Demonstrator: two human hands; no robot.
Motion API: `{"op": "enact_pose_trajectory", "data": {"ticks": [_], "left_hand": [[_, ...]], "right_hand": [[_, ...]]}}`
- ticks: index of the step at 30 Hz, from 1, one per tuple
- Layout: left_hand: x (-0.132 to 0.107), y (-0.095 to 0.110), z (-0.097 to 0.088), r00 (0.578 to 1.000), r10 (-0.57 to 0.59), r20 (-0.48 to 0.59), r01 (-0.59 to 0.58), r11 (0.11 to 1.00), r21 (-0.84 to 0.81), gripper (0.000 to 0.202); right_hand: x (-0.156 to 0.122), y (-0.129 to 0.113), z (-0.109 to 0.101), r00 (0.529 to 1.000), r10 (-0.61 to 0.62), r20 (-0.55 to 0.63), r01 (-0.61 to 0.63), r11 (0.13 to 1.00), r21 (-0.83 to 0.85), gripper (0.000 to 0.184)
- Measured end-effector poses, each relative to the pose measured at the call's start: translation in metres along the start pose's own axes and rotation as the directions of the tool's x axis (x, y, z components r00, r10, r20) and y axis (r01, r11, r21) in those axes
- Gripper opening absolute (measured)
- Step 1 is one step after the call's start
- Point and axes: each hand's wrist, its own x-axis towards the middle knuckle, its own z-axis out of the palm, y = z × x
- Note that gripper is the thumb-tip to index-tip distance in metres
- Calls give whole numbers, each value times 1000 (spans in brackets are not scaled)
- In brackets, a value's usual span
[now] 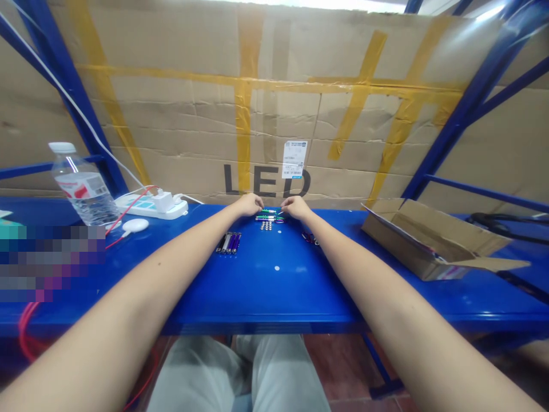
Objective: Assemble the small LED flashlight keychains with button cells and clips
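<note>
At the back of the blue table (257, 292), both hands are over a short row of slim green and silver tubes (269, 218). The fingers of my left hand (250, 204) are pinched at the left end of the farthest green tube (269, 212). My right hand (295, 207) also has its fingertips pinched together, just past the row's right end; what is in them is too small to tell. Several small round silver pieces (266, 226) lie in front of the row. Purple, black and white tubes (229, 243) lie side by side nearer my left forearm. Small dark pieces (309, 238) are partly hidden by my right forearm.
An open cardboard box (412, 240) stands on the right, with black cable (506, 223) behind it. On the left are a water bottle (81, 186), a white power strip (171, 209), a white round charger (135, 225) and red cable. A large taped cardboard sheet (193, 131) borders the back.
</note>
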Motion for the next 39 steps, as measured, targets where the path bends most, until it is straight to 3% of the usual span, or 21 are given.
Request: {"op": "enact_pose_trajectory", "data": {"ticks": [9, 18, 23, 34, 39], "left_hand": [[2, -3, 5, 994, -71, 80, 73, 997, -32, 22], [-8, -3, 6, 990, 21, 136, -16, 999, -41, 28], [-12, -5, 6, 987, 66, 147, -64, 998, -18, 27], [-15, 2, 9, 989, 23, 147, -29, 999, 37, 24], [-15, 1, 9, 987, 21, 157, -19, 1000, -12, 24]], "right_hand": [[-1, 11, 13, 999, -21, 33, 23, 998, -64, 13], [-10, 11, 8, 981, -152, 120, 163, 982, -91, 28], [-18, 4, 6, 979, -155, 130, 170, 980, -108, 29], [-24, -3, 3, 970, -193, 150, 220, 957, -187, 35], [-25, -1, 1, 967, -202, 156, 228, 957, -180, 36]]}}
